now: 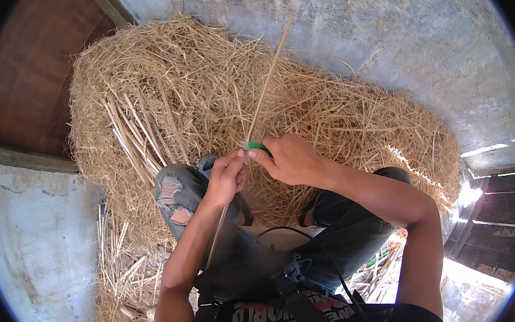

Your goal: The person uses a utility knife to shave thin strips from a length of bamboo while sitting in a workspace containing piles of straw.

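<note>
Between my fingers runs a long thin cane-like stick (pixel 269 78), slanting from above my lap up toward the wall. My left hand (pixel 225 178) is closed around it in a pinch, and the stick's lower part (pixel 217 237) passes behind my wrist toward my thigh. Closed around a green-handled knife (pixel 257 146), my right hand (pixel 293 158) sits just to the right of the left one. A small pale blade seems to touch the stick where the hands meet. Most of the handle is hidden by my fingers.
A thick bed of straw (pixel 202 74) surrounds my bent legs. Several pale sticks (pixel 137 131) lie on it at the left, with more cut pieces (pixel 124 274) at lower left. A grey wall (pixel 405 34) rises behind, and a dark cable (pixel 287 228) loops over my lap.
</note>
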